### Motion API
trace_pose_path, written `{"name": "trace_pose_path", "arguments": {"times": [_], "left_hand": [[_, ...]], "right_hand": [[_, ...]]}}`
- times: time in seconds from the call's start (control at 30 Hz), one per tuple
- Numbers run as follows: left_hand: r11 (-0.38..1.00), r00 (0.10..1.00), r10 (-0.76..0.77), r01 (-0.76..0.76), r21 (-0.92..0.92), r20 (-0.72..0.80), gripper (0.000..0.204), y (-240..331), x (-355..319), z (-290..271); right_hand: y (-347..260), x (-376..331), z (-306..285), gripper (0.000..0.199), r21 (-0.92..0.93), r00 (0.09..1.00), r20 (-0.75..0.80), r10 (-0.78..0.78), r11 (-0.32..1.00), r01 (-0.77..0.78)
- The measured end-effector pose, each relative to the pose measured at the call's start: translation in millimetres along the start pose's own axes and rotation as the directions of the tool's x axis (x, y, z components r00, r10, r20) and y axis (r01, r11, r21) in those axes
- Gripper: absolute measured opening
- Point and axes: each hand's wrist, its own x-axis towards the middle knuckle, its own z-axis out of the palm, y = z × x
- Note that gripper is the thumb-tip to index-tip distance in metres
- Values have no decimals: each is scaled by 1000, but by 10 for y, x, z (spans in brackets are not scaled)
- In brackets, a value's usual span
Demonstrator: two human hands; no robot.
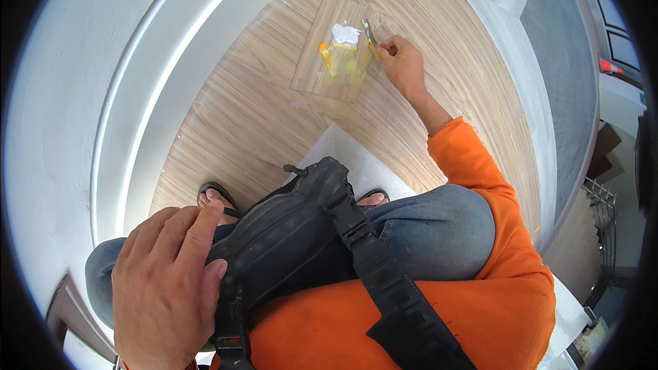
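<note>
Wood-grain flooring (260,116) is filling most of what I am seeing, running between a white wall (62,96) on my left and a pale strip on my right. I am squatting on it in sandals, with a black bag (295,233) strapped across my orange shirt and hanging over my knees. Ahead, a loose wood-look plank piece (312,65) is lying flat on the floor, smeared with yellow adhesive (346,62) and topped with a white blob. My left hand (168,288) is resting open on my left knee, fingers spread, gripping nothing, just beside the bag. My right hand (403,63) is reaching out with its grip closed around a small scraper (371,38), whose blade is touching the plank piece's far right edge.
</note>
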Motion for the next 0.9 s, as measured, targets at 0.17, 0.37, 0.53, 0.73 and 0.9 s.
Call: {"name": "trace_pose_path", "arguments": {"times": [0.17, 0.37, 0.53, 0.73, 0.9], "left_hand": [[1000, 999, 27, -27, 7, -20, 53, 11, 14, 17], [1000, 1000, 6, -6, -10, 1, 53, 21, 16, 1], [1000, 1000, 11, -11, -12, -12, 53, 13, 1, 17], [1000, 1000, 23, -24, -20, -16, 54, -18, 19, 17], [998, 999, 49, -49, -37, -24, 54, -56, 40, 26]], "right_hand": [[60, 134, 167, 17, -104, 982, -49, -182, 979, 176], [1, 106, 353, 19, -173, 974, 19, -225, 959, 225], [-63, 276, 194, 19, -71, 992, 8, -128, 989, 128], [-74, 44, 236, 16, -201, 975, 81, -207, 955, 220], [-171, -397, 363, 13, -48, 914, 192, -357, 927, 372]]}}
